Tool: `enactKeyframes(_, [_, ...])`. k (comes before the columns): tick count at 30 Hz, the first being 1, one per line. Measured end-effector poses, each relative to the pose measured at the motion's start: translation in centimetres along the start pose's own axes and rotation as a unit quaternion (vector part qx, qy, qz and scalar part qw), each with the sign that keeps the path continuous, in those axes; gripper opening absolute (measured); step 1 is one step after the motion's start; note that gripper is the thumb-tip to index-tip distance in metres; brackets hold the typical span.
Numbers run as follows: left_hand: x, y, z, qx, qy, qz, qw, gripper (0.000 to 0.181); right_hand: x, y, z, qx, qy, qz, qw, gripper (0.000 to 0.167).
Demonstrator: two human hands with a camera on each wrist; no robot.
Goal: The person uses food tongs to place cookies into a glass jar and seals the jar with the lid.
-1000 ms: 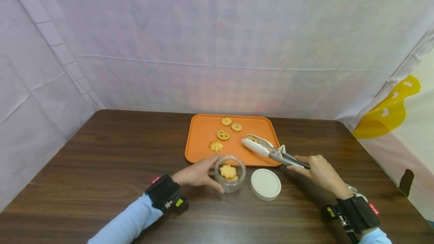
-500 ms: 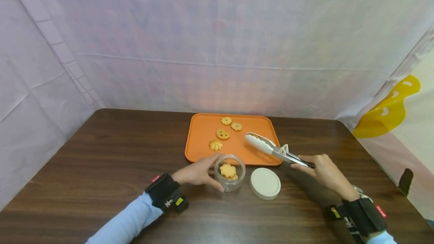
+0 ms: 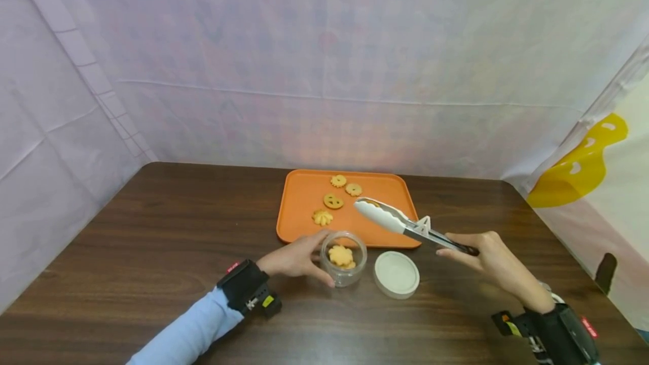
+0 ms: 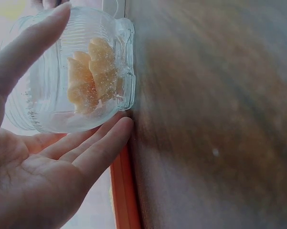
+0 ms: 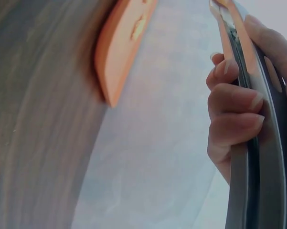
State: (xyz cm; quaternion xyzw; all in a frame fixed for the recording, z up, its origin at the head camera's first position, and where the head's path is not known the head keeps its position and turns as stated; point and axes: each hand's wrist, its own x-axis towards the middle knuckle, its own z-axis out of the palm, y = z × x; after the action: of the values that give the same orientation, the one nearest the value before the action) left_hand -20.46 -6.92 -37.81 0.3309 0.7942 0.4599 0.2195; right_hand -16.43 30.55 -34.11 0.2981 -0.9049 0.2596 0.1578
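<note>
My left hand (image 3: 298, 259) holds the side of a clear glass jar (image 3: 346, 280), thumb on one side and fingers on the other. Inside the uncovered jar lie flower-shaped cookies (image 4: 102, 67). My right hand (image 3: 497, 263) grips metal tongs (image 3: 418, 231) with white scalloped tips; in the right wrist view, its fingers wrap round the handles (image 5: 270, 171). The tips are close together above an orange tray (image 3: 299, 190), and a thin strip of a brownish cookie (image 3: 374, 202) shows between them; the rest is hidden.
Several cookies lie on the tray, among them a pretzel-like one (image 3: 333, 201) and a flower-shaped one (image 3: 322, 217). A white round lid (image 3: 397, 275) lies on the brown wooden table (image 3: 177, 224), right of the jar. Pale cloth (image 3: 324, 72) hangs behind the table.
The tongs have risen off the tray with the cookie, first shifting right, then leftward. Their tips have drawn closer together. The left hand and jar have stayed in place.
</note>
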Motion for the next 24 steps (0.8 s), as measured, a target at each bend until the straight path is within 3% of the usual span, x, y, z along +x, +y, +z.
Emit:
enactKeyframes(7, [0.1, -0.2, 0.0, 0.010, 0.004, 0.001, 0.9999, 0.083, 0.0, -1.4, -0.4, 0.015, -0.023, -0.029, 0.9992, 0.033])
enactKeyframes(13, [0.1, -0.2, 0.0, 0.013, 0.000, 0.005, 0.9999, 0.086, 0.1, -2.3, -0.4, 0.008, -0.041, -0.020, 0.9989, 0.031])
enactKeyframes(20, [0.0, 0.1, -0.1, 0.015, -0.002, 0.009, 0.9998, 0.093, 0.2, -2.4, -0.1, 0.018, -0.046, -0.065, 0.9967, 0.028])
enactKeyframes(24, [-0.1, 0.2, 0.0, 0.026, 0.005, 0.003, 0.9996, 0.099, 0.2, -2.4, 0.1, 0.027, -0.055, -0.060, 0.9964, 0.027])
